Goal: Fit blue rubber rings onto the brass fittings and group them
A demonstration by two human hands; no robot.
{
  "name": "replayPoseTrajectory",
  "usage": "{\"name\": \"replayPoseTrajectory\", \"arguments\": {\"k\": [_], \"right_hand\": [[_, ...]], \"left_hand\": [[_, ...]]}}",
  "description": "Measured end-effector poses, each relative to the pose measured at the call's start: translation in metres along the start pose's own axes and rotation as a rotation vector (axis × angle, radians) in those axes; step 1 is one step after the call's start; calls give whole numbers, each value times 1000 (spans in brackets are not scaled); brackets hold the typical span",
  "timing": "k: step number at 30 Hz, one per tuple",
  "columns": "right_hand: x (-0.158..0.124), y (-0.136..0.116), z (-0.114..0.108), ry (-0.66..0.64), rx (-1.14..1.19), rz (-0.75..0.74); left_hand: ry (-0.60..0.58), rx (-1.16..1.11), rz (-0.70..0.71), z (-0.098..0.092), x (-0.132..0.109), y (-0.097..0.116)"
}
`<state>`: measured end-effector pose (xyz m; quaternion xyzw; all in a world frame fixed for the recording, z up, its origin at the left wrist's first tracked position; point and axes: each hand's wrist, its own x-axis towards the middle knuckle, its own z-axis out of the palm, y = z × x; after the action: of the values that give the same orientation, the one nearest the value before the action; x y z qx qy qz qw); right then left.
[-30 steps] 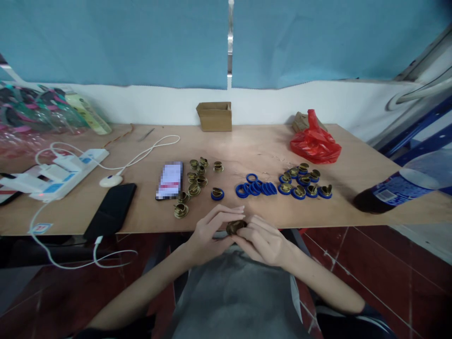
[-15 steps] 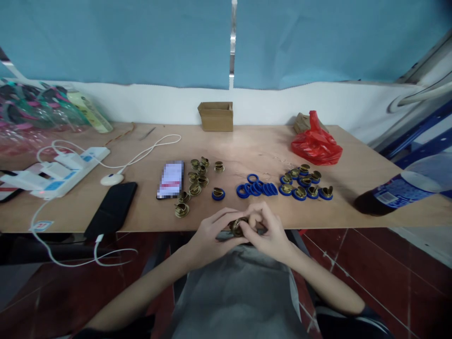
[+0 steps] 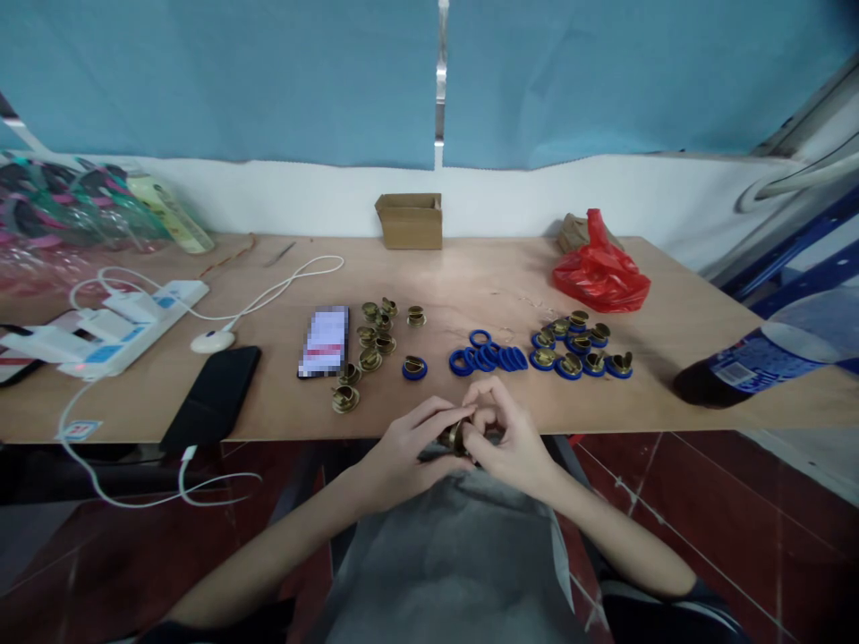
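Observation:
Between both hands, just off the table's front edge, is a round brass-coloured metal fitting (image 3: 456, 436). My left hand (image 3: 411, 447) grips it from the left, thumb below and fingers above. My right hand (image 3: 505, 436) pinches it from the right; its fingertips partly cover the piece. Beyond the hands lies a row of blue rings (image 3: 493, 357). To its left sits one brass fitting with a blue ring around it (image 3: 414, 367). Several brass fittings without blue rings (image 3: 369, 359) stand farther left. A group of fittings with blue rings (image 3: 570, 365) is at the right.
A phone with a lit screen (image 3: 325, 341) and a dark phone (image 3: 211, 398) lie left, near a power strip (image 3: 134, 326) with white cables. A small cardboard box (image 3: 412, 222) stands at the back. On the right are a red plastic bag (image 3: 602, 275) and a lying cola bottle (image 3: 744, 365).
The fitting has turned a little between my fingers, and my right fingers have shifted slightly. Things on the table stay where they were.

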<state>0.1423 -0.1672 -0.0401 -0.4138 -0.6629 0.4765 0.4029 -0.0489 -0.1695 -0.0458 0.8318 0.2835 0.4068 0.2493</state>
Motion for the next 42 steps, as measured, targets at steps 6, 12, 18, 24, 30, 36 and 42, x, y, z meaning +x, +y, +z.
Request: {"name": "replayPoseTrajectory", "arguments": {"k": [6, 12, 18, 24, 30, 36, 42], "right_hand": [[4, 0, -4, 5, -45, -12], [9, 0, -18, 85, -65, -22], [11, 8, -22, 12, -228, -83], [15, 16, -21, -103, -388, -129], [20, 20, -25, -82, -470, -155], [27, 13, -49, 86, -539, -164], [33, 18, -79, 322, -644, -143]], "left_hand": [[6, -158, -297, 3, -2, -4], [17, -77, -522, -1, -2, -12], [6, 287, -396, -5, -1, -21], [-132, 598, -270, 1, -4, -37], [-199, 880, -177, -2, -1, -40], [-242, 723, -271, -15, -1, -33], [-183, 503, -315, -21, -3, -39]]}}
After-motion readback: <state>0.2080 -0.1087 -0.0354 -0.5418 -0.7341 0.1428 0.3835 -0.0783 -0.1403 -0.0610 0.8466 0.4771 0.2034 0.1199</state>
